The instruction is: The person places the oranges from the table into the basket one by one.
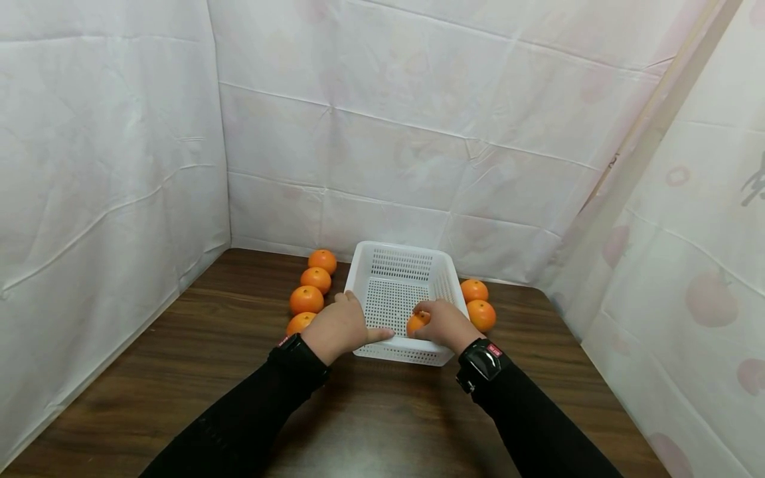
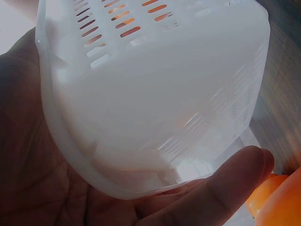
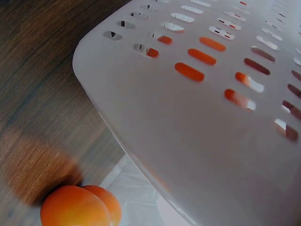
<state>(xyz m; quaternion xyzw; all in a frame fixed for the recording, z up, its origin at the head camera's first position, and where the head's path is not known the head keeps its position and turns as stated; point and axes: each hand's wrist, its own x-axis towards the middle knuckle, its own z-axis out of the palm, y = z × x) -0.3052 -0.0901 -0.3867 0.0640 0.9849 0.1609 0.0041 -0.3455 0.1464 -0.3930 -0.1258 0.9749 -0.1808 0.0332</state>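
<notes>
A white plastic basket (image 1: 397, 292) with slotted walls stands on the table. My left hand (image 1: 342, 326) grips its front left corner, thumb along the front rim; in the left wrist view the fingers (image 2: 221, 190) curve round the outside of the basket wall (image 2: 141, 108). Inside the basket, at the front right, my right hand (image 1: 445, 324) holds an orange (image 1: 416, 323) with its fingers over it. Orange patches show through the slots of the basket wall (image 3: 155, 108) in the right wrist view, where the right hand itself is mostly hidden.
Several oranges (image 1: 307, 300) form a row left of the basket, the nearest partly behind my left hand. Two more oranges (image 1: 481, 315) sit against its right side. The wooden table (image 1: 203, 372) ends at a white cloth (image 1: 388, 133) behind, with cloth on both sides.
</notes>
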